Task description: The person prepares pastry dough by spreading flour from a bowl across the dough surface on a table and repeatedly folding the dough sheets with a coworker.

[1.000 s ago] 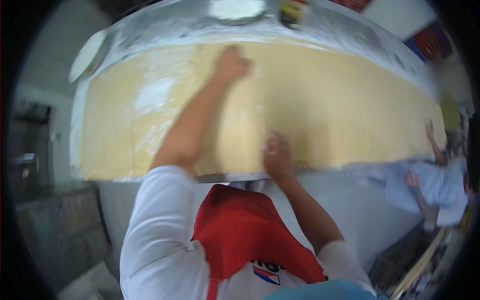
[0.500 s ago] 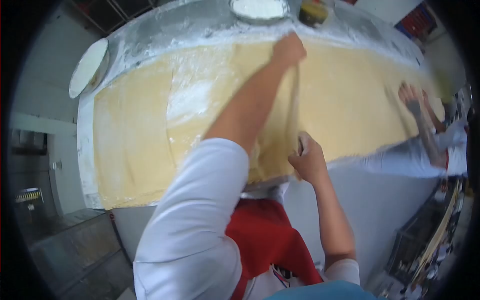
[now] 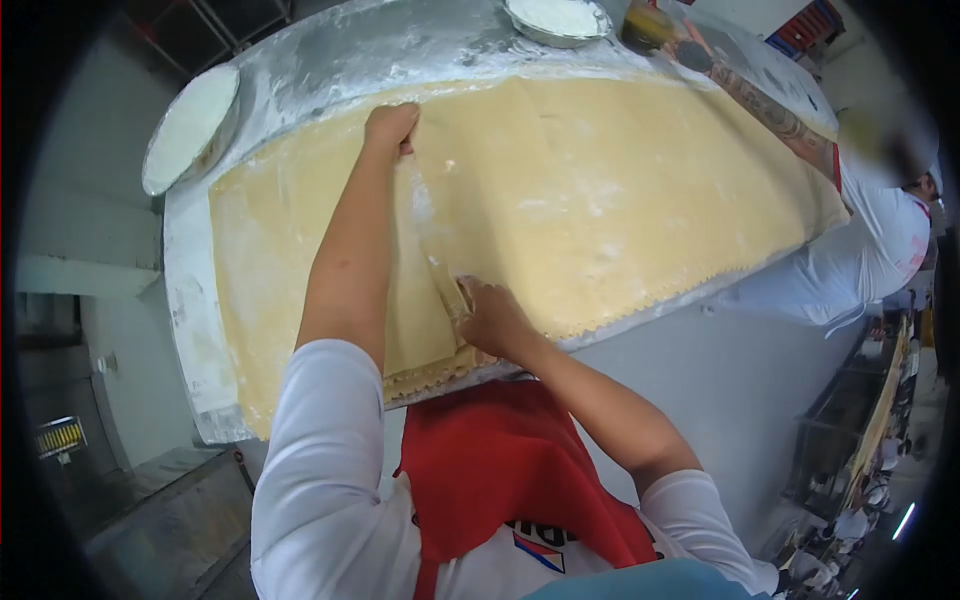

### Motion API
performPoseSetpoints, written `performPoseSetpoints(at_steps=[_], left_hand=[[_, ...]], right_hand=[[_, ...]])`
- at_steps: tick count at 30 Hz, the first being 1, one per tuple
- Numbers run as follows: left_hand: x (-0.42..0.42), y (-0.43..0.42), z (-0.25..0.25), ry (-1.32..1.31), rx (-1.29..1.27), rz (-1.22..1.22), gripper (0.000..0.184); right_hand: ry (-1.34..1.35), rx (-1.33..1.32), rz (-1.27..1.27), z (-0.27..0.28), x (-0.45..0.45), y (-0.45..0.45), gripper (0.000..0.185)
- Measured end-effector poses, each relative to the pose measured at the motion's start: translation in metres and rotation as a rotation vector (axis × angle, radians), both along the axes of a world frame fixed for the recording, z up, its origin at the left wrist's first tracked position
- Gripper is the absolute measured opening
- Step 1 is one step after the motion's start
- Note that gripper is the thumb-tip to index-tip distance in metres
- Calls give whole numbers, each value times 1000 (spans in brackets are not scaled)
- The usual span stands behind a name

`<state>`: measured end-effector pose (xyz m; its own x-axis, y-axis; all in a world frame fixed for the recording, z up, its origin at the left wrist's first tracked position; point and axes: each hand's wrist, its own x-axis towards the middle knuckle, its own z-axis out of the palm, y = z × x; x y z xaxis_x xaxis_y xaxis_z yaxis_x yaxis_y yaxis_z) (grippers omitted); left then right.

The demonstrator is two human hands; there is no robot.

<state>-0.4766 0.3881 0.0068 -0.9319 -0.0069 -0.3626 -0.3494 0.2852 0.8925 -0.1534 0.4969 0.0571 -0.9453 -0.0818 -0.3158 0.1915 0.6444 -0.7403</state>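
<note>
A wide sheet of pale yellow dough (image 3: 620, 210) covers much of the table, with a folded flap whose edge lies toward the left. My left hand (image 3: 391, 128) is closed on the far end of that edge. Nearer my body, my right hand (image 3: 495, 318) pinches the near end of the same edge, fingers curled round it. Between the two hands the edge runs slack and slightly wrinkled, dusted with white flour. Under and left of the flap lies more flat dough (image 3: 270, 230). The dough's near edge is ragged.
A bowl of white flour (image 3: 190, 130) stands at the left table edge, another flour bowl (image 3: 557, 20) at the back. Beside it is a container of dark yellowish liquid (image 3: 645, 28), close to a co-worker's hand. That co-worker (image 3: 860, 215) stands at the right end of the floured metal table (image 3: 320, 70).
Both my hands have moved left, carrying the dough edge over the floured strip, and the flap now lies lower. The co-worker's hand has gone from the dough to near the liquid container.
</note>
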Motion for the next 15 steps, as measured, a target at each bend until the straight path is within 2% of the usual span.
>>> performPoseSetpoints(at_steps=[2, 3, 5, 6, 8, 10, 13, 15], left_hand=[[-2, 11, -3, 206, -343, -39, 26], [5, 20, 3, 206, -338, -37, 26], [19, 40, 12, 366, -626, 20, 40], [16, 40, 12, 371, -618, 11, 40], [6, 30, 11, 538, -782, -113, 42], [-12, -5, 0, 671, -846, -70, 33], [-16, -47, 16, 596, -885, -49, 26], [-21, -39, 13, 645, -878, -84, 25]], right_hand=[[-47, -30, -9, 5, 0, -4, 46], [-64, 22, 1, 1, 0, -5, 50], [-75, 81, -4, -6, 1, -8, 55], [-48, 96, 34, -8, 2, -10, 55], [-20, 113, 58, -7, -1, -10, 55], [-149, 45, 190, -3, 0, -15, 55], [-75, -6, 123, -15, 6, -31, 55], [-62, 4, 80, -12, 7, -36, 55]])
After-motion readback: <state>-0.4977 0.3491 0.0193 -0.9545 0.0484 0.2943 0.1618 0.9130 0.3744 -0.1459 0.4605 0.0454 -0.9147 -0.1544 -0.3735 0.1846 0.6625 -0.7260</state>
